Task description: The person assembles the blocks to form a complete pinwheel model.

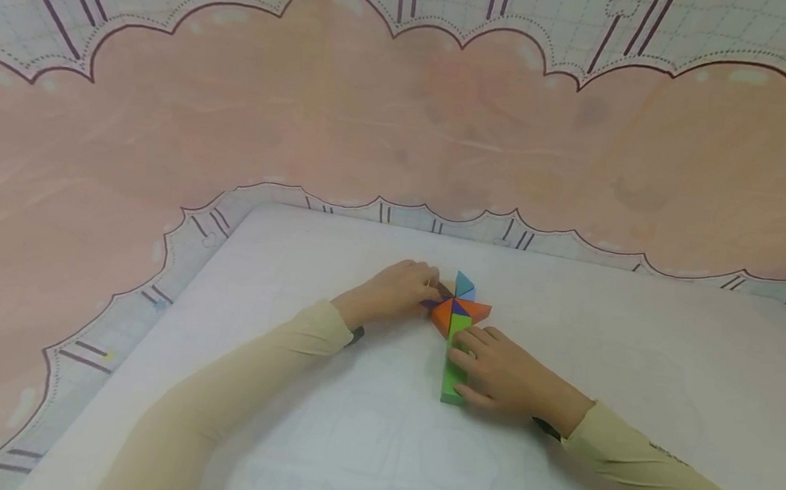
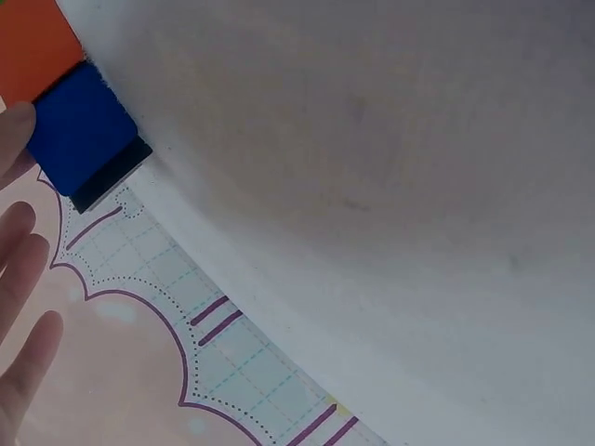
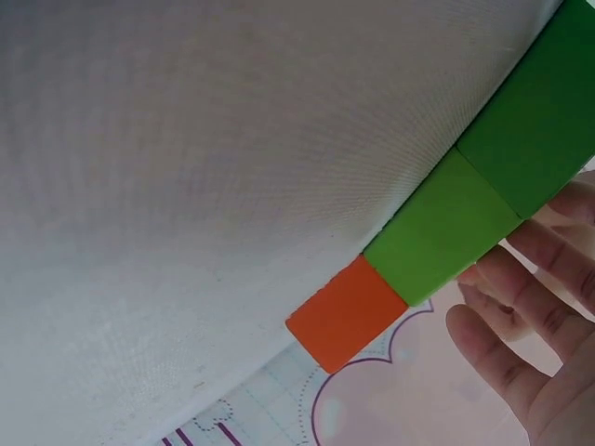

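Note:
In the head view, coloured triangular blocks form a pinwheel on the white table. It includes orange blocks (image 1: 442, 314), a light-blue block (image 1: 464, 285) and dark blue pieces. A long green piece (image 1: 453, 381) extends toward the near side; from the right wrist it shows as a light green block (image 3: 444, 228) beside a darker green one (image 3: 535, 111). My left hand (image 1: 402, 288) pinches at the pinwheel's left side, a fingertip against the blue block (image 2: 84, 125), the other fingers spread apart. Across the green piece rests my right hand (image 1: 502, 371), its fingers extended along the top edge.
The white tabletop (image 1: 306, 429) surrounds the blocks. Beyond its far edge (image 1: 381, 223) hangs a pink and grid-patterned cloth (image 1: 377, 130). A small orange face (image 3: 347, 314) adjoins the light green block in the right wrist view.

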Tool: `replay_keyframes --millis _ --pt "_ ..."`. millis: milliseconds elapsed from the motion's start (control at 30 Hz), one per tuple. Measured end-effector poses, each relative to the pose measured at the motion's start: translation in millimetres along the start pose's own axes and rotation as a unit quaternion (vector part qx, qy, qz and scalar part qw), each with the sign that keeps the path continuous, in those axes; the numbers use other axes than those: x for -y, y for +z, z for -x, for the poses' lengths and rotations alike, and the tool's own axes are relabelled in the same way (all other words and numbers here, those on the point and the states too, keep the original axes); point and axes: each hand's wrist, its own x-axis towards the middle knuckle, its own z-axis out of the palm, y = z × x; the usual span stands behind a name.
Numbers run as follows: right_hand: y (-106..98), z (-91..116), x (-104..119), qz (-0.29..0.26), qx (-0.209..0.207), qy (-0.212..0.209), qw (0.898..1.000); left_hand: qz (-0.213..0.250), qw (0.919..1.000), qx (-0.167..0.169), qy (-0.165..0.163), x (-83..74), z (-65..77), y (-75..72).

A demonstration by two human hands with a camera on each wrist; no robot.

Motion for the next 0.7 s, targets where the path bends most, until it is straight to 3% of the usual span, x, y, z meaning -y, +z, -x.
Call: replay_keyframes --millis 267,433,700 --pt "-1 -1 1 -0.005 0.011 0.011 1.0 0.001 0.9999 -0.003 -0.012 0.5 6.2 1.0" --pt "0 -1 0 -0.005 0.024 0.018 1.0 0.005 0.9999 -0.001 -0.011 0.8 11.6 -5.8" --pt "0 -1 0 -0.01 0.035 0.021 0.999 0.053 0.9986 0.001 -0.007 8.7 19.3 -7.3"
